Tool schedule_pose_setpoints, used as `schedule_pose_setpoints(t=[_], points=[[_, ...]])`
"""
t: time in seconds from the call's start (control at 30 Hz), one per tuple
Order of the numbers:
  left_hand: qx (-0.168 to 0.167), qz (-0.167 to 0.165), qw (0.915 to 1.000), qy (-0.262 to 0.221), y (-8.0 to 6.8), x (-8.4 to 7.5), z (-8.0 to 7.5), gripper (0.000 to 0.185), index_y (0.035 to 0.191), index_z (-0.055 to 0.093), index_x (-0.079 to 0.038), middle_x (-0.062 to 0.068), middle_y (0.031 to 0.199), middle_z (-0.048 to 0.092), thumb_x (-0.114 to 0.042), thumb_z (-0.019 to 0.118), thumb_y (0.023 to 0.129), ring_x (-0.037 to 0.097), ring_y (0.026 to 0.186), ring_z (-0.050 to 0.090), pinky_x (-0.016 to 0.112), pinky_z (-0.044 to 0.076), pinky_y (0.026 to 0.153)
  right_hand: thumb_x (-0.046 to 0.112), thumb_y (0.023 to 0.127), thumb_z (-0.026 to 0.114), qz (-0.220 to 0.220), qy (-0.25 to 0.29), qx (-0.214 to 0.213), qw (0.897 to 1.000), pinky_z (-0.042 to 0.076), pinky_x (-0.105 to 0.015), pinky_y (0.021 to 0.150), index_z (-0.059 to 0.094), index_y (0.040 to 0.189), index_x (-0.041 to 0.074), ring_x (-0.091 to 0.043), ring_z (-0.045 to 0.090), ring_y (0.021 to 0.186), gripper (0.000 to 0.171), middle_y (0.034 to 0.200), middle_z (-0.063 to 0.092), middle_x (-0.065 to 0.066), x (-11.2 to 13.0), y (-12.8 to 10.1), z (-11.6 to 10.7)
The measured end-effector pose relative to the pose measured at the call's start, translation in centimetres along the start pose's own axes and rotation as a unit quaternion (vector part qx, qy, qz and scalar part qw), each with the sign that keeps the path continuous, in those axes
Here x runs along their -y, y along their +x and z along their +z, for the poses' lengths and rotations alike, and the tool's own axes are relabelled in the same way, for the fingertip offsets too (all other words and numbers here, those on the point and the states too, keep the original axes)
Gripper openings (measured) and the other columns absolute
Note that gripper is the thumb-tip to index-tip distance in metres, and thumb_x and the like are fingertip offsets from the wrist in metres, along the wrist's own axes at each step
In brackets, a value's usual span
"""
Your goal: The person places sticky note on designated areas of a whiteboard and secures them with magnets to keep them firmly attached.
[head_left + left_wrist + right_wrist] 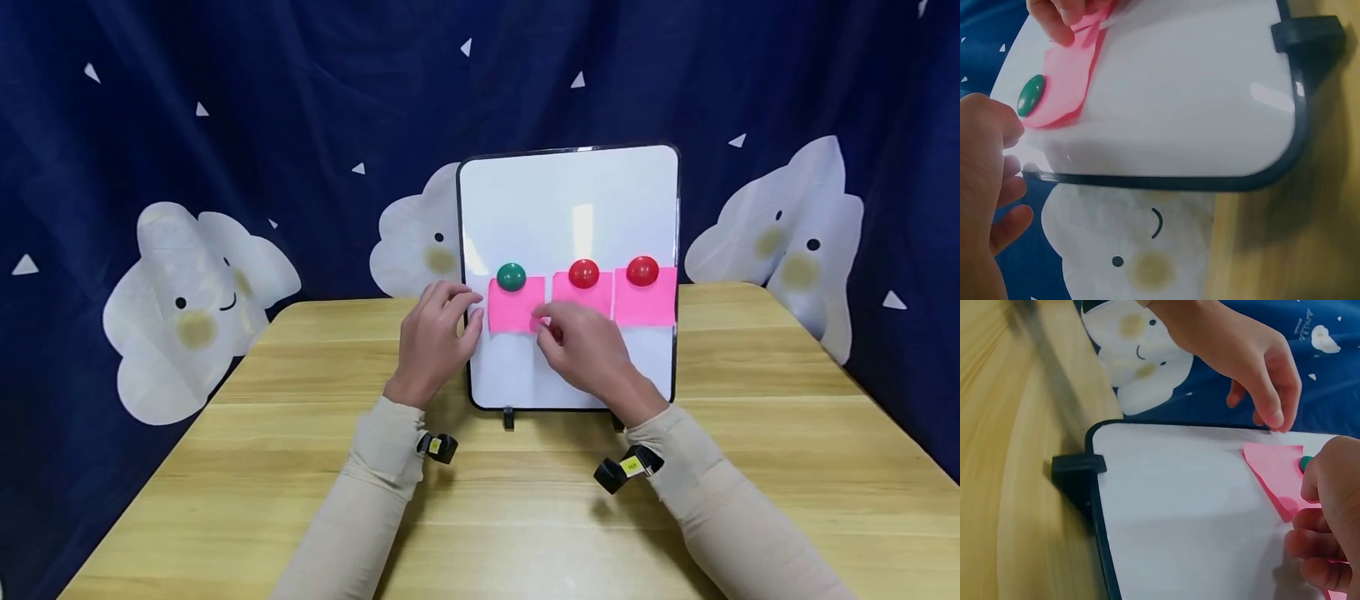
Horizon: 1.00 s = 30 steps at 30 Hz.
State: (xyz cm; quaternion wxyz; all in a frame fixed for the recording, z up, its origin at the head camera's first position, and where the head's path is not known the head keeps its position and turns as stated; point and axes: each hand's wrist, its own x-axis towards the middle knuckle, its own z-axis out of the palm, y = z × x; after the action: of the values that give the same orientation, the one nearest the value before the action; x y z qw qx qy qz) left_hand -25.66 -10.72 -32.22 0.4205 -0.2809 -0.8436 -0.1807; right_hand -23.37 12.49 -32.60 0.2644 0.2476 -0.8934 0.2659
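Observation:
A whiteboard (pixel 570 367) with a black rim stands upright on the table. Three pink sticky notes lie in a row on it: the left note (pixel 514 315) under a green round magnet (pixel 512 277), the middle note (pixel 600 296) and right note (pixel 645 308) each under a red magnet (pixel 583 273). My left hand (pixel 435 337) is at the board's left edge beside the left note, fingers loosely bent, holding nothing. My right hand (pixel 588 350) is before the board, its loosely curled fingertips by the left note's right edge; no grip shows. It partly covers the middle note.
Small black feet (pixel 509 418) support the board on the wooden table (pixel 480 533). A dark blue curtain (pixel 315 108) with white cloud shapes hangs behind. Each sleeved wrist wears a small black camera (pixel 628 468).

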Motion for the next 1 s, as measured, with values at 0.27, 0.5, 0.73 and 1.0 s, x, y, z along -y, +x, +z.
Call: schedule_pose_setpoints(t=[0.27,0.5,0.73,1.0], points=[[-0.016,0.002,0.9998,-0.014,-1.3,0.9,-0.2,0.014,0.096,0.077,-0.007,0.005,0.099,0.067,-0.017,0.068,0.094,0.02,0.092,0.062,0.034,0.055,0.068,0.014,0.093,0.066,0.014,0.013,0.018,1.0,0.044,-0.03,0.057,0.073,0.112,0.009,-0.014,0.051,0.063,0.022,0.072,0.058,0.003,-0.5,-1.7,-1.4],[-0.032,-0.007,0.9992,-0.021,-2.2,1.8,-0.2,0.012,0.094,0.077,-0.007,0.005,0.098,0.068,-0.016,0.068,0.093,0.022,0.092,0.064,0.038,0.055,0.065,0.013,0.092,0.067,0.017,0.001,0.017,1.0,0.044,-0.032,0.058,0.073,0.113,0.009,-0.016,0.051,0.063,0.022,0.072,0.059,0.002,-1.8,-2.8,-2.7],[-0.015,-0.019,0.9996,-0.012,-3.1,2.6,-0.4,0.013,0.094,0.077,-0.007,0.005,0.09,0.068,-0.016,0.068,0.093,0.022,0.085,0.065,0.038,0.054,0.061,0.014,0.091,0.068,0.009,-0.012,0.016,1.0,0.042,-0.032,0.058,0.074,0.108,0.008,-0.015,0.048,0.062,0.019,0.068,0.055,0.003,-3.1,-3.3,-3.4],[0.001,-0.016,0.9997,-0.017,-3.8,3.1,-0.2,0.011,0.092,0.076,-0.007,0.005,0.085,0.07,-0.013,0.067,0.092,0.021,0.078,0.067,0.037,0.055,0.06,0.015,0.09,0.069,0.002,-0.029,0.006,1.0,0.04,-0.032,0.058,0.075,0.099,0.009,-0.014,0.047,0.063,0.013,0.068,0.053,0.003,-4.4,-4.0,-4.5]])
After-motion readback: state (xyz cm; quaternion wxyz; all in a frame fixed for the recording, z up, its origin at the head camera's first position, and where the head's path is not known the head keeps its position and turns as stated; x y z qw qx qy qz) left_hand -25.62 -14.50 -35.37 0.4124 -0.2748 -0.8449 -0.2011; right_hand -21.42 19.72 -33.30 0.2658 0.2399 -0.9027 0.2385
